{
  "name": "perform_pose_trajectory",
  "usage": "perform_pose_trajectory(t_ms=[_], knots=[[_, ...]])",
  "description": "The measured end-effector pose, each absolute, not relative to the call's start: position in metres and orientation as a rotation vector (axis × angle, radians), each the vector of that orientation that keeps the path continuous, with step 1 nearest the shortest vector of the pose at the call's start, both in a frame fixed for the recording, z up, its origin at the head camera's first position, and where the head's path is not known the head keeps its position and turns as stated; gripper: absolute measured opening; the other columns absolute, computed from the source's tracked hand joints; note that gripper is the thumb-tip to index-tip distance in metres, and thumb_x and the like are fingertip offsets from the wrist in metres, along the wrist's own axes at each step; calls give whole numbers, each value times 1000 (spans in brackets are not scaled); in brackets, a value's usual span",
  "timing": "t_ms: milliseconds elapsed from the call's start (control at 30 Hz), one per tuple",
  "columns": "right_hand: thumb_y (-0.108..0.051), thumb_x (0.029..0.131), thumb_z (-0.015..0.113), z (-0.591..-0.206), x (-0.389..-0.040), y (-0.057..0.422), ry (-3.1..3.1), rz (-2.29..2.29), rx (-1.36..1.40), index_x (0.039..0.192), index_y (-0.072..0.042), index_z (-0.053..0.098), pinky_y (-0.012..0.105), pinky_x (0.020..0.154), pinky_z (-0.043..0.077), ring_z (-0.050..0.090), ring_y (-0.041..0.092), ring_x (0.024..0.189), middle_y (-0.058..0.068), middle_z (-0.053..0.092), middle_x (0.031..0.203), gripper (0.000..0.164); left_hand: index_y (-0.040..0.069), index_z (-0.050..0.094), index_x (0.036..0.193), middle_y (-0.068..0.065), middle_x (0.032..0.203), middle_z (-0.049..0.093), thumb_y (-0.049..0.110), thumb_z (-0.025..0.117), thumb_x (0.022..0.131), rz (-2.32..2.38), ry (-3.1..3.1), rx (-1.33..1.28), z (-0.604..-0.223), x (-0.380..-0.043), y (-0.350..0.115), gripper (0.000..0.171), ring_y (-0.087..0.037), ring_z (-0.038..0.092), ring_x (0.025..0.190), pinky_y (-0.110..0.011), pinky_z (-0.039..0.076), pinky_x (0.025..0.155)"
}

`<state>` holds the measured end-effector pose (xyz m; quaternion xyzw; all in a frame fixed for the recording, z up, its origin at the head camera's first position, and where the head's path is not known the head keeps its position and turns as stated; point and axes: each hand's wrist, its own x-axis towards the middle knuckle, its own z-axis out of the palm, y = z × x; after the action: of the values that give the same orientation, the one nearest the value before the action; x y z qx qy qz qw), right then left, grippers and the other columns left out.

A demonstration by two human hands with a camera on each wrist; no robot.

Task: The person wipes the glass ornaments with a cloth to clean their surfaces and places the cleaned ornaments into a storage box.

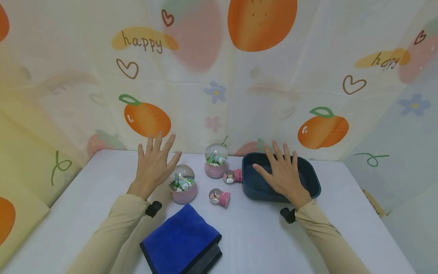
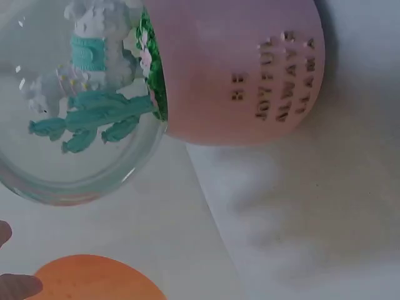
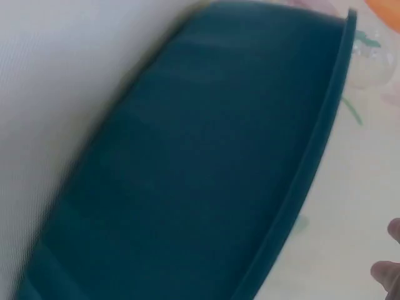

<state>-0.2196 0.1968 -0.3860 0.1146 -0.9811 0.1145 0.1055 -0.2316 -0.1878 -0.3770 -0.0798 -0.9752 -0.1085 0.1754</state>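
Observation:
My left hand (image 1: 153, 167) is spread in the air, fingers straight, just left of a snow globe (image 1: 183, 195) on a pink base. Close up in the left wrist view, that globe (image 2: 244, 75) shows a white llama, a green cactus and raised lettering. Fingers also splayed, my right hand (image 1: 284, 174) hovers over a dark teal basin (image 1: 265, 195) and holds nothing. The basin's side (image 3: 187, 150) fills much of the right wrist view. Between the hands stand a second snow globe (image 1: 216, 169) and two small pink figurines with clear globes, one lying nearer (image 1: 224, 198), one touching the basin (image 1: 237, 175).
A folded blue cloth (image 1: 183, 239) with dark edging lies at the front of the white table (image 1: 253, 239). Behind the table hangs a curtain (image 1: 191, 95) printed with fruit, hearts and flowers.

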Motion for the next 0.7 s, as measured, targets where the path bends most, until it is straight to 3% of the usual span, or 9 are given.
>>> perform_pose_trajectory(t_ms=[700], knots=[[-59, 94, 54, -386, -183, 174, -2811, 454, 422, 156, -17, 30, 66, 119, 10, 9, 45, 152, 17, 18, 165, 79, 20, 38, 152, -25, 156, 33, 46, 50, 98, -352, -2673, -237, -384, -188, -174, 61, -49, 29, 142, -73, 20, 111]])
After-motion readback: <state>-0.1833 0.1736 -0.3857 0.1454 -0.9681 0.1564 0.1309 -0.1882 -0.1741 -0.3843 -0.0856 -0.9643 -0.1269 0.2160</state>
